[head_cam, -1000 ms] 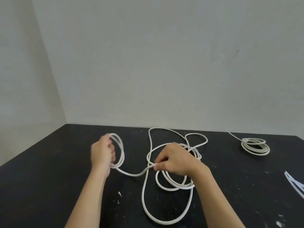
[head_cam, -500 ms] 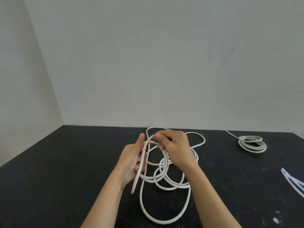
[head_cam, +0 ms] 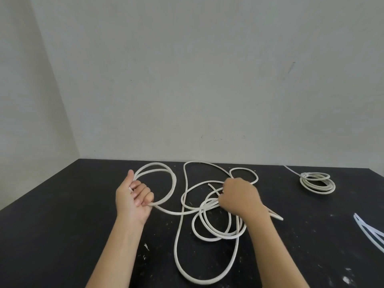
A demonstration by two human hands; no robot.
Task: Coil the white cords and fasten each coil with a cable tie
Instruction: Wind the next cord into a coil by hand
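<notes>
Hands [head_cam: 133, 199] newly apart, white cord [head_cam: 178, 213] slack between them.

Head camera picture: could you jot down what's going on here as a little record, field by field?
surface: black table, flecked with white marks
left hand: closed on a coil of white cord, loops raised
right hand: gripping the cord over the loose loops
loose cord: sprawls in tangled loops between and in front of both hands
finished coil: far right, bundled, lying flat
cable ties: white strips at right edge, untouched
stage: coiling under way, this cord not yet tied
</notes>
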